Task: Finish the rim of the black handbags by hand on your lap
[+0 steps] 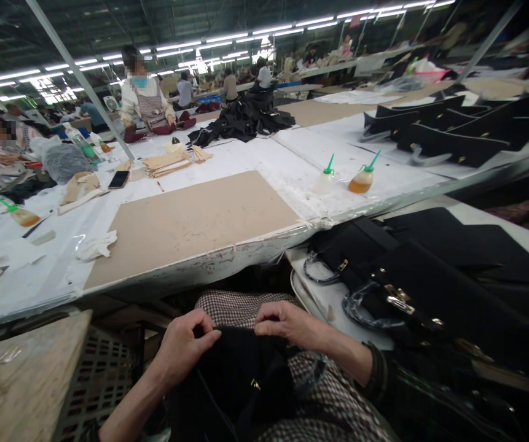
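Black bag point(246, 362) in the lap, directly below the fingers, its upper edge running from one set to the other. Left hand point(185, 344): thumb and forefinger pinched together at the near-left corner of that edge. Right hand point(289, 323): thumb and curled forefinger nipped the same edge at its other end. Further fingers of both hands were folded in. Small gold-coloured fitting point(255, 385) sat on the bag, below the gap between the hands. Checked cloth point(236, 304) covered the lap, showing just beyond the fingers and to the lower right of them.

Right of the right fingers: a stack of black bags point(439, 279) on a pale surface, gold-coloured hardware and looped handles point(360, 310) in clear wrap. Left of the left fingers: a plastic crate point(101, 368), and past it a worn board point(24, 362).

Ahead of the fingers, beyond the knees, ran a white counter point(287, 150). Tan sheet point(199, 215) lay on its near edge. Ahead and to the right of the fingers stood two squeeze bottles with green spouts: one with amber liquid point(360, 181), one paler point(326, 180). Ahead and to the left: crumpled white cloth point(97, 245), dark phone point(119, 179). Far beyond the fingers: heap of black pieces point(246, 120), and a co-worker in a checked apron point(152, 110) across the counter.
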Tool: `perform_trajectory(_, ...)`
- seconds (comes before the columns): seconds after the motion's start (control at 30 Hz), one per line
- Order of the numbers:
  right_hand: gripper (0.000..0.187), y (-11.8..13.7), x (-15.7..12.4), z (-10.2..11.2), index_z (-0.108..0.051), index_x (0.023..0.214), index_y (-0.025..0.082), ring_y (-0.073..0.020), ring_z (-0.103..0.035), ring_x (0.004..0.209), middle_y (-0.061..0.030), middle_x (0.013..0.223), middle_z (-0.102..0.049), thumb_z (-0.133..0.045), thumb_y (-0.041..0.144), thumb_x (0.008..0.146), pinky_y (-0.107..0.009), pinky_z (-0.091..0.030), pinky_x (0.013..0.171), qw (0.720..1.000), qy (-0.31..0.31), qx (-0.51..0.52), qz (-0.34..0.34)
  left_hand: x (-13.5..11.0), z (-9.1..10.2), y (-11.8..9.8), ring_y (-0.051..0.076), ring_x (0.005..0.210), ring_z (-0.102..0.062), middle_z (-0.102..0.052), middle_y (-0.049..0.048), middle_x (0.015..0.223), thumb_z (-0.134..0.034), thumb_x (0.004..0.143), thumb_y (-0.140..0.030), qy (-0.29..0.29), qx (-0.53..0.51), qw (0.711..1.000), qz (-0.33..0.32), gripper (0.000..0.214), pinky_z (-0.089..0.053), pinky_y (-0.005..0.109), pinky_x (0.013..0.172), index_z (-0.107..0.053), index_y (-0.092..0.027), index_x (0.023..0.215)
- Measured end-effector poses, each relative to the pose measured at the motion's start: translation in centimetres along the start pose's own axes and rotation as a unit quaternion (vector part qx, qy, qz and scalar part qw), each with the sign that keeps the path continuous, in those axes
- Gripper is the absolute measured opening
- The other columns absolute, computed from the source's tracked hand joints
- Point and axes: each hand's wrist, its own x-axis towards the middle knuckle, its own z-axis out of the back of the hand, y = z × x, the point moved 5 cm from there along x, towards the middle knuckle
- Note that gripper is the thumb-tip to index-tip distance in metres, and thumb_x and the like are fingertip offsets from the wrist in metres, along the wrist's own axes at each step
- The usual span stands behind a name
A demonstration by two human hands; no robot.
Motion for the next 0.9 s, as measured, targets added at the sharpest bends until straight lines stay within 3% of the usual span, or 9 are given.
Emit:
perform_trajectory(0.1, 0.029, -0.1, 0.0, -0.1, -0.062, 0.076, 0.017, -0.0104, -0.043, 0.051, 0.0049, 0.061, -0.049, -0.063, 0.045, 0.084, -0.02, -0.032, 0.042, 1.0, 0.012, -0.019, -0.017, 0.0, -0.1, 0.1, 0.016, 0.071, -0.06, -0.067, 0.0004, 0.076, -0.066, 0.081, -0.03, 0.005, -0.004, 1.0, 0.0, 0.02, -0.043, 0.026, 0.069, -0.057, -0.018, 0.067)
perform_trajectory(0.4, 0.042, 0.6, 1.0, 0.3, -0.051, 0.062, 0.018, -0.0109, -0.039, 0.061, 0.0059, 0.06, -0.043, -0.068, 0.05, 0.082, -0.022, -0.026, 0.05, 0.993, -0.015, -0.117, 0.016, 0.1, -0.2, 0.9, 0.017, 0.071, -0.06, -0.066, 0.0, 0.074, -0.065, 0.081, -0.031, -0.012, -0.001, 1.0, 0.006, 0.021, -0.043, 0.026, 0.069, -0.057, -0.019, 0.066)
perform_trajectory(0.6, 0.045, 1.7, 1.3, 0.0, -0.054, 0.061, 0.018, -0.011, -0.04, 0.057, 0.0055, 0.057, -0.044, -0.059, 0.055, 0.087, -0.024, -0.025, 0.05, 0.987, 0.044, -0.153, 0.03, 0.2, -0.2, 1.3, 0.017, 0.07, -0.059, -0.065, -0.0003, 0.073, -0.065, 0.081, -0.031, -0.019, 0.0, 1.0, 0.009, 0.021, -0.043, 0.026, 0.069, -0.057, -0.019, 0.066)
perform_trajectory(0.77, 0.054, 3.0, 1.8, -0.5, -0.047, 0.056, 0.018, -0.0097, -0.034, 0.052, 0.0058, 0.054, -0.036, -0.056, 0.06, 0.087, -0.025, -0.022, 0.047, 0.977, 0.114, -0.18, 0.018, 0.4, -0.4, 1.0, 0.016, 0.069, -0.059, -0.064, -0.0005, 0.072, -0.065, 0.081, -0.03, -0.015, 0.009, 1.0, 0.001, 0.021, -0.042, 0.026, 0.067, -0.056, -0.018, 0.066)
perform_trajectory(0.9, 0.052, 3.2, 1.9, -0.7, -0.048, 0.058, 0.018, -0.0096, -0.034, 0.052, 0.0057, 0.056, -0.037, -0.055, 0.06, 0.088, -0.024, -0.024, 0.046, 0.977, 0.148, -0.152, 0.001, 0.2, -0.4, 0.6, 0.016, 0.071, -0.059, -0.066, -0.0001, 0.075, -0.065, 0.081, -0.03, 0.0, 0.002, 1.0, 0.004, 0.021, -0.042, 0.026, 0.068, -0.056, -0.018, 0.067)
